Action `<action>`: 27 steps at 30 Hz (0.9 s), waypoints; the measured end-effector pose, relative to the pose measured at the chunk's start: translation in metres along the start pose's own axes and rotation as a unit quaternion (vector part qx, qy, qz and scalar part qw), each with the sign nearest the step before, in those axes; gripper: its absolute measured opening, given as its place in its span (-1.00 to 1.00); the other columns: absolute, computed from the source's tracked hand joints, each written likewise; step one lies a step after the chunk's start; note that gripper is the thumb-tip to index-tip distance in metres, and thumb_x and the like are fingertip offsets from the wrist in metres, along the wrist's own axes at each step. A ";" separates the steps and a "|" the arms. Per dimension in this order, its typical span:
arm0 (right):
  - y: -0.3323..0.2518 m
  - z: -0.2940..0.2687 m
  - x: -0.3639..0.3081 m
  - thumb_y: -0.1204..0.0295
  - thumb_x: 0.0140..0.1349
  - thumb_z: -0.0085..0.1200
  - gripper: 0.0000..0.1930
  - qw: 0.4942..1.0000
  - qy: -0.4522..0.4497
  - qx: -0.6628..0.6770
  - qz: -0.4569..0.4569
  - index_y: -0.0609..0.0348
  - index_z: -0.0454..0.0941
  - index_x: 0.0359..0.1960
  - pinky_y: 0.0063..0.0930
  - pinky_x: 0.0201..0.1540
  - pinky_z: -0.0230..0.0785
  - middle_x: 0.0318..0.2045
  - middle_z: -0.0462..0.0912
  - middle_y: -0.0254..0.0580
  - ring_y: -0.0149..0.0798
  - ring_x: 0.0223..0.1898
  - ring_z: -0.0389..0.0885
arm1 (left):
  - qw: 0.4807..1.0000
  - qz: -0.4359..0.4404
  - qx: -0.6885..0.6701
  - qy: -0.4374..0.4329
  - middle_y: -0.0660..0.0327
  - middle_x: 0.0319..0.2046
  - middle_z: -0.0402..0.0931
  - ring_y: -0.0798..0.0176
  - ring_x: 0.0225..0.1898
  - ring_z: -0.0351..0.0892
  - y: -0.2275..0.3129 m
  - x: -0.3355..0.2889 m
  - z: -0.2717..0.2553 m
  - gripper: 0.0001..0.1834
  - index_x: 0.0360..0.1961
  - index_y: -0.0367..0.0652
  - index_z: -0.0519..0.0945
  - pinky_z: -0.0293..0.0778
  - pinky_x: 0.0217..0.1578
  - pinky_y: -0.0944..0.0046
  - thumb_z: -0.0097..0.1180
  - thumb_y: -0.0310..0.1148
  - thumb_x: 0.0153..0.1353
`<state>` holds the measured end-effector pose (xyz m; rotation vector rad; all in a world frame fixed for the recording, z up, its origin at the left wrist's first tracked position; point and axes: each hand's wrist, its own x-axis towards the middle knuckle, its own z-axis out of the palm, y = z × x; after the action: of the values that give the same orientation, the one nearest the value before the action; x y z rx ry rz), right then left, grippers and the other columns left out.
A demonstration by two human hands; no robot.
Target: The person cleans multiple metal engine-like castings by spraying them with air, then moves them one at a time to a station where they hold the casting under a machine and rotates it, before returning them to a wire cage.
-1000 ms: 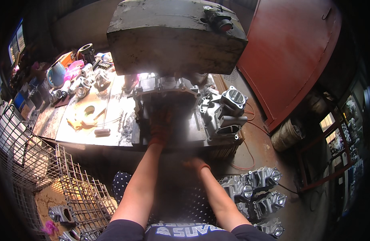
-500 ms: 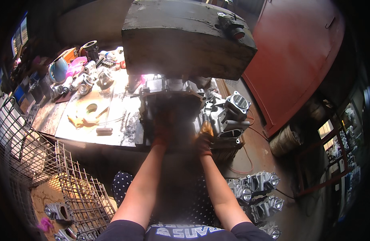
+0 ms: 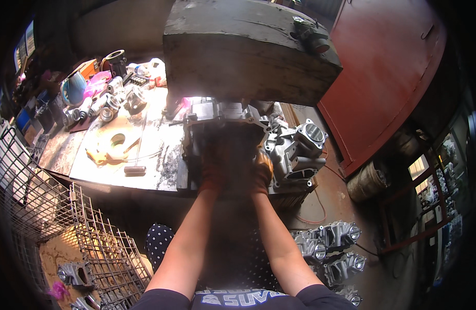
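Observation:
A large silver metal casting (image 3: 225,112) with a bolt-hole flange stands at the bench's front, under the overhang of a dark box. My right hand (image 3: 263,173), in an orange and dark glove, grips its right edge with bent fingers. Dark haze covers the casting's front and my gloved left hand (image 3: 211,175), which reaches up against its left part; those fingers are hidden. Just right of my right hand sits another silver casting (image 3: 295,150) with a round machined bore.
The big dark box (image 3: 248,62) blocks the space above the bench (image 3: 158,134). A short-headed hammer (image 3: 135,170) and small parts lie left. A wire cage (image 3: 101,237) stands lower left, castings (image 3: 341,235) lower right, a red metal door (image 3: 382,77) farther right.
My right hand has moved left, from beside the right-hand casting to the near casting's right edge. My left hand stays in the haze. The view has shifted slightly.

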<state>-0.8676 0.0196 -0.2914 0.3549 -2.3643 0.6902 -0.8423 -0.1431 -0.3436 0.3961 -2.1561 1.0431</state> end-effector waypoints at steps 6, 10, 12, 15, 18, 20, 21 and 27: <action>0.008 0.004 -0.002 0.20 0.11 -0.03 -0.58 0.998 -0.052 -0.003 0.035 -0.07 0.41 0.04 -0.23 -0.09 0.34 -0.22 0.55 -0.12 -0.04 -0.16 0.51 | 0.964 -0.015 -0.258 -0.065 0.14 0.29 0.01 0.04 0.25 0.05 -0.018 0.013 -0.037 -0.23 0.25 -0.01 0.16 -0.08 0.25 -0.03 0.06 -0.05 -0.01; -0.010 -0.005 0.002 0.19 0.09 -0.01 -0.58 0.999 -0.038 0.000 0.024 -0.01 0.43 0.01 -0.23 -0.09 0.35 -0.23 0.55 -0.11 -0.05 -0.16 0.51 | 0.999 -0.026 -0.032 -0.019 0.16 0.28 0.02 0.00 0.24 0.06 -0.014 0.004 -0.017 -0.20 0.27 0.00 0.12 -0.05 0.24 -0.03 0.07 -0.04 -0.01; -0.013 -0.004 0.003 0.18 0.08 0.01 -0.58 1.000 -0.026 0.009 0.009 0.01 0.44 -0.01 -0.24 -0.09 0.35 -0.23 0.55 -0.11 -0.07 -0.16 0.52 | 0.999 -0.029 0.002 -0.040 0.17 0.28 0.02 -0.01 0.23 0.07 -0.008 -0.001 -0.006 -0.19 0.28 0.01 0.10 -0.04 0.23 -0.04 0.07 -0.04 -0.01; -0.002 0.001 0.001 0.21 0.05 0.01 -0.58 0.999 -0.043 0.015 0.023 0.05 0.44 -0.03 -0.25 -0.08 0.33 -0.22 0.54 -0.10 -0.09 -0.16 0.51 | 0.964 -0.036 -0.248 -0.088 0.17 0.27 0.04 -0.02 0.21 0.09 -0.008 0.005 -0.019 -0.19 0.28 0.02 0.10 -0.01 0.22 -0.04 0.07 -0.06 -0.01; 0.002 0.009 -0.002 0.28 0.01 -0.03 -0.59 0.998 -0.046 0.030 0.042 0.09 0.43 -0.06 -0.25 -0.05 0.29 -0.23 0.52 -0.09 -0.11 -0.16 0.49 | 0.914 -0.050 -0.395 -0.085 0.16 0.26 0.07 -0.03 0.20 0.11 -0.020 0.012 -0.034 -0.21 0.28 0.03 0.12 0.02 0.21 -0.05 0.06 -0.09 -0.02; 0.000 0.011 -0.003 0.25 0.01 -0.03 -0.59 0.996 -0.062 0.038 0.056 0.09 0.43 -0.06 -0.25 -0.05 0.29 -0.22 0.52 -0.09 -0.11 -0.15 0.49 | 0.961 -0.043 -0.264 -0.063 0.16 0.25 0.08 -0.05 0.19 0.12 -0.020 0.010 -0.027 -0.22 0.27 0.04 0.14 0.03 0.20 -0.06 0.06 -0.11 -0.02; -0.003 0.010 -0.002 0.24 0.01 -0.02 -0.58 0.995 -0.067 0.042 0.058 0.08 0.43 -0.07 -0.25 -0.05 0.29 -0.21 0.51 -0.09 -0.11 -0.14 0.48 | 0.992 -0.030 -0.109 -0.049 0.16 0.24 0.09 -0.06 0.19 0.12 -0.020 0.008 -0.021 -0.23 0.27 0.04 0.14 0.03 0.20 -0.07 0.06 -0.11 -0.03; -0.006 0.001 0.000 0.16 0.00 -0.02 -0.58 0.989 -0.110 0.039 0.095 0.06 0.44 -0.10 -0.26 -0.03 0.28 -0.19 0.51 -0.10 -0.11 -0.12 0.47 | 0.926 -0.041 -0.370 -0.065 0.16 0.23 0.12 -0.09 0.18 0.14 -0.037 0.019 -0.051 -0.21 0.26 0.05 0.15 0.03 0.20 -0.08 0.11 -0.13 -0.05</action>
<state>-0.8655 0.0141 -0.2897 0.2512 -2.6103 0.8726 -0.8127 -0.1259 -0.2876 0.1881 -2.4326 0.1051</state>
